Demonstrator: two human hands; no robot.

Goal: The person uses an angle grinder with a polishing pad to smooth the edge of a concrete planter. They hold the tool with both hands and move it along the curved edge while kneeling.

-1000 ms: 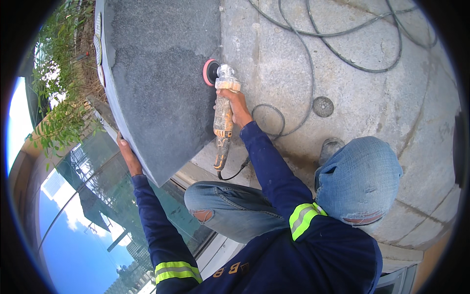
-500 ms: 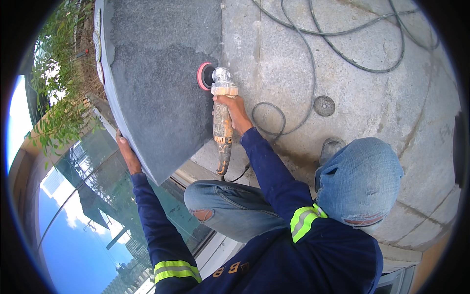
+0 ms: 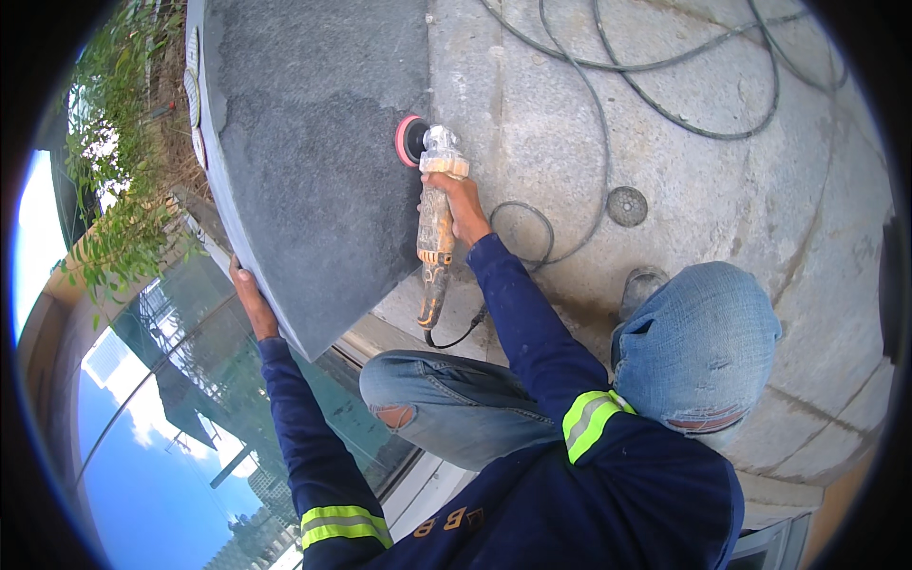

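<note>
My right hand (image 3: 462, 204) is wrapped round the body of a worn yellow angle grinder (image 3: 435, 228), caked with pale dust. Its round pad with a pink-red rim (image 3: 409, 141) stands on edge beside the right side of a dark grey concrete ledge (image 3: 313, 161). Whether the pad touches the surface, I cannot tell. My left hand (image 3: 255, 302) rests along the ledge's pale outer edge at the left, fingers stretched forward and partly hidden. A black cord (image 3: 458, 339) leaves the rear end of the grinder.
Dark cable (image 3: 608, 133) lies looped over the pale concrete floor (image 3: 703, 199), near a round drain cover (image 3: 627, 206). Glass panels (image 3: 204, 399) reflecting sky stand left of my left arm. Leafy branches (image 3: 123, 228) hang beyond the ledge. My bent knees are close below the grinder.
My right hand and the grinder have shifted slightly right, and the pad has moved toward the ledge's right edge. My left hand stays on the outer edge.
</note>
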